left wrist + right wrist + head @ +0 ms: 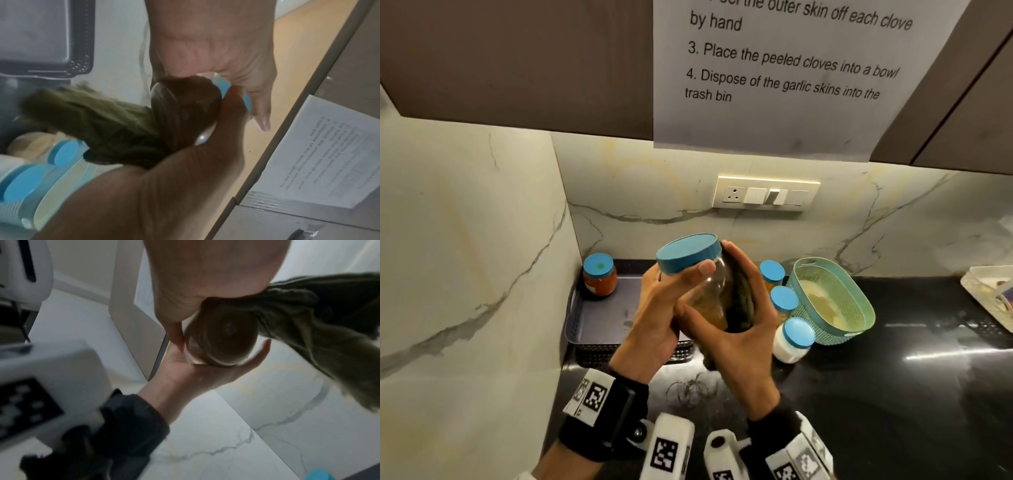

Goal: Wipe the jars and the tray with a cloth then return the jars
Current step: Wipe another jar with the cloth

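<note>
I hold a clear jar [714, 287] with a blue lid and brownish contents in the air above the grey tray [599, 322]. My left hand [671, 301] grips it near the lid, thumb across the neck. My right hand [743, 329] wraps a dark green cloth [741, 298] against the jar's right side and bottom. The left wrist view shows the jar's base [185, 110] and the cloth [92, 120] hanging off it. In the right wrist view the base [222, 340] sits between both hands, with the cloth [308, 321] trailing right. One jar with red contents [599, 275] stands in the tray's back left corner.
Three blue-lidded jars [784, 301] stand on the black counter between the tray and a teal basket [835, 301]. A white tray [989, 294] lies at the far right. A small wire tangle [688, 390] lies near the counter's front. Marble walls close in on the left and behind.
</note>
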### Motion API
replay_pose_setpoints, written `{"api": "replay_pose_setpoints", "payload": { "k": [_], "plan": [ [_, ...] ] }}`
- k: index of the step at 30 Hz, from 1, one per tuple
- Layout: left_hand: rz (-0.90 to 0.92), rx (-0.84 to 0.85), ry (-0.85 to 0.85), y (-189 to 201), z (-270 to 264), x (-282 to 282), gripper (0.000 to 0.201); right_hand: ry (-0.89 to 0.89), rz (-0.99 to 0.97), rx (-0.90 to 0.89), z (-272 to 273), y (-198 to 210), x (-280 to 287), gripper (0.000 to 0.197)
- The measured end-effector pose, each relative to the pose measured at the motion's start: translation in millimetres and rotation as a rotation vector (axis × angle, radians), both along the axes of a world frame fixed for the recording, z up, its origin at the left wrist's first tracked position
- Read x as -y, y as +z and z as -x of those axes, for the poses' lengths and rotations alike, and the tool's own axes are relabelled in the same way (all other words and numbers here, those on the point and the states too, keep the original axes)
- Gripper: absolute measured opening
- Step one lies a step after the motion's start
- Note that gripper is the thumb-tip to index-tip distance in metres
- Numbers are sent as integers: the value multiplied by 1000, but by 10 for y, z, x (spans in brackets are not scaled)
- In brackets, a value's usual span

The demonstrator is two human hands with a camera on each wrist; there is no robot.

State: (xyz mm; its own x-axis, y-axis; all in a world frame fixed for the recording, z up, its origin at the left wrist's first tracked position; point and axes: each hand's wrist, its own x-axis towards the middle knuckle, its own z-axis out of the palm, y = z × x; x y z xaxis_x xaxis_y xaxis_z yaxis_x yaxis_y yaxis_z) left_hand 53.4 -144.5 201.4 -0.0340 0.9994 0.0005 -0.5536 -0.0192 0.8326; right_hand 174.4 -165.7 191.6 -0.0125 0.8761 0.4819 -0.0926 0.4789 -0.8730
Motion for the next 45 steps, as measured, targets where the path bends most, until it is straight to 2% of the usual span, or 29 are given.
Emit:
{"api": "replay_pose_setpoints", "payload": {
  "k": [3, 7, 9, 11, 16, 21, 24, 26, 30, 32, 35, 38, 40, 42, 44, 45],
  "plan": [
    [35, 76, 25, -18, 0, -11, 89, -136, -186, 118, 75, -72, -56, 76],
    [133, 95, 71, 4, -11, -70, 111, -254, -377, 349, 192, -162, -70, 43],
    [162, 116, 102, -7, -7, -82, 120, -218, -416, 408, 158, -218, -83, 41],
    [155, 140, 123, -43, 9, -58, 123, -166, -412, 421, 77, -233, -135, 50],
    [109, 117, 101, -30, 28, 30, 108, -19, -148, 245, -40, -77, -187, 80],
    [175, 103, 91, 46, 55, 29, 104, 16, -76, 286, -33, -95, -178, 99],
    [168, 87, -20, 57, 97, 67, 87, 64, 50, 177, -93, -48, -181, 93],
    [106, 40, -111, 108, 195, 52, 84, 121, 180, 93, -194, 48, -220, 87],
    [-46, -70, -244, 220, 428, -76, 102, 463, 432, -50, -401, 195, -338, 76],
    [-73, -45, -256, 249, 419, -114, 109, 515, 481, -87, -365, 244, -330, 70],
    [-72, -7, -188, 262, 304, -125, 108, 425, 407, -74, -204, 266, -217, 56],
    [-54, 33, -144, 220, 232, -106, 107, 241, 265, -51, -89, 225, -63, 64],
    [-38, 109, -109, 165, 221, -102, 90, 142, 154, -50, -16, 188, -7, 69],
    [-43, 171, -62, 109, 203, -103, 60, 82, 18, -14, 59, 136, -8, 65],
    [-41, 194, 10, 61, 165, -101, 40, -15, -130, 112, 122, 49, -47, 56],
    [-25, 195, 41, 49, 147, -93, 37, -75, -200, 198, 141, -8, -71, 51]
  ]
}}
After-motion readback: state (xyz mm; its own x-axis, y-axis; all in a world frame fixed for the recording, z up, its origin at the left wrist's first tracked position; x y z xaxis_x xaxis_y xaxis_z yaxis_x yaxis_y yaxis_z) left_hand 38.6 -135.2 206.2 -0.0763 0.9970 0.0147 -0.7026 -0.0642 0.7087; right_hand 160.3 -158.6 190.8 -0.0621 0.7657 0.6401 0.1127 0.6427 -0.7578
